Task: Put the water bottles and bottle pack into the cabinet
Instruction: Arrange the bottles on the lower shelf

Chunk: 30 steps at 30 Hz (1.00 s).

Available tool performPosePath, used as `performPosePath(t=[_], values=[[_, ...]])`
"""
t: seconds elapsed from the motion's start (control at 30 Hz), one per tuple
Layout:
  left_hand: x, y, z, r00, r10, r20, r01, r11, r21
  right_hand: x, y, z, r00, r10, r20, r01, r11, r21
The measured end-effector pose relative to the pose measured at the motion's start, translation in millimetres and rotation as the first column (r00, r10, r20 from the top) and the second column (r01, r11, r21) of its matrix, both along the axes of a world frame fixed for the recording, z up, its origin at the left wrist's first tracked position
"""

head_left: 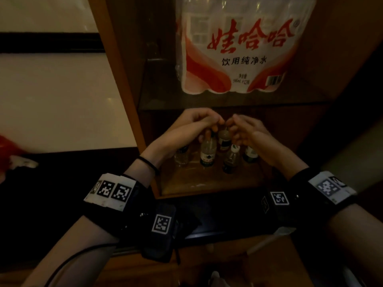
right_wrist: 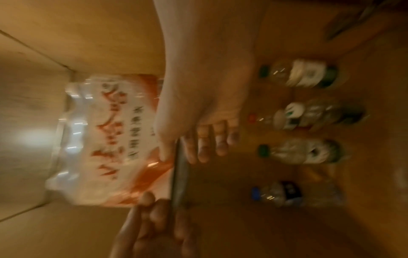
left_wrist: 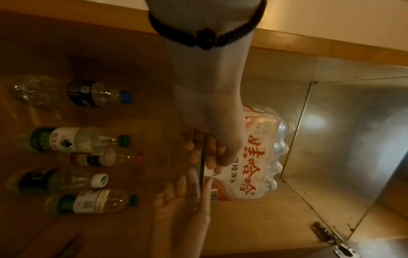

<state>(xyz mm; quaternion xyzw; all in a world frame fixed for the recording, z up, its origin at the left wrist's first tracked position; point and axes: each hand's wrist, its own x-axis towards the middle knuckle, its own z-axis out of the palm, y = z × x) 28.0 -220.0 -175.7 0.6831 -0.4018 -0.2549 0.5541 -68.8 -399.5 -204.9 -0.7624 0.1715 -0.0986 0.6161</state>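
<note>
Both forearms reach into the cabinet (head_left: pixel 124 83), meeting just below the front edge of the glass shelf (head_left: pixel 207 100). The left hand (head_left: pixel 192 125) has its fingers curled inward and grasps nothing visible; the right hand (head_left: pixel 246 131) has loosely bent, relaxed fingers and is likewise empty. In the wrist views, fingertips of both hands lie near the shelf edge; contact cannot be confirmed. One bottle pack (head_left: pixel 242 44) rests on the glass shelf, wholly inside the cabinet. Five water bottles (left_wrist: pixel 73 139) stand upright on the wooden floor below the shelf, grouped toward the rear. Bare floor remains in front of the bottles, toward the cabinet opening.
</note>
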Motion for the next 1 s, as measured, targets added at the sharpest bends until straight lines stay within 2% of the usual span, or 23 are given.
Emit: performPosePath(t=[0.1,0.17,0.27,0.33,0.4,0.53,0.73,0.87,1.0], values=[[7,-9,-24,1.000,0.014,-0.022,-0.012,0.994,0.105,1,-8,-28,0.988,-0.072,-0.134,0.085,0.992,0.097],[15,-15,-44,0.996,0.080,-0.033,-0.072,0.980,0.187,2,-13,-47,0.963,-0.087,-0.257,0.106,0.993,0.058],[25,-25,-72,0.975,0.215,-0.063,-0.194,0.952,0.237,0,-21,-70,0.912,-0.041,-0.409,0.058,0.998,0.028],[35,-31,-90,0.931,0.359,-0.067,-0.334,0.910,0.245,0,-26,-80,0.895,-0.023,-0.446,0.050,0.998,0.049],[49,-37,-106,0.881,0.473,0.017,-0.461,0.849,0.257,3,-31,-85,0.896,-0.034,-0.442,0.065,0.996,0.057],[70,-48,-124,0.800,0.552,0.236,-0.600,0.739,0.305,15,-40,-87,0.934,-0.062,-0.351,0.055,0.998,-0.031],[89,-65,-149,0.813,0.520,0.262,-0.582,0.739,0.338,59,-55,-83,0.972,-0.067,-0.225,0.021,0.979,-0.201],[99,-65,-153,0.786,0.521,0.332,-0.614,0.722,0.319,90,-54,-87,0.961,0.072,-0.267,-0.112,0.984,-0.136],[109,-58,-154,0.755,0.548,0.361,-0.653,0.678,0.338,116,-45,-98,0.941,0.171,-0.292,-0.222,0.963,-0.150]])
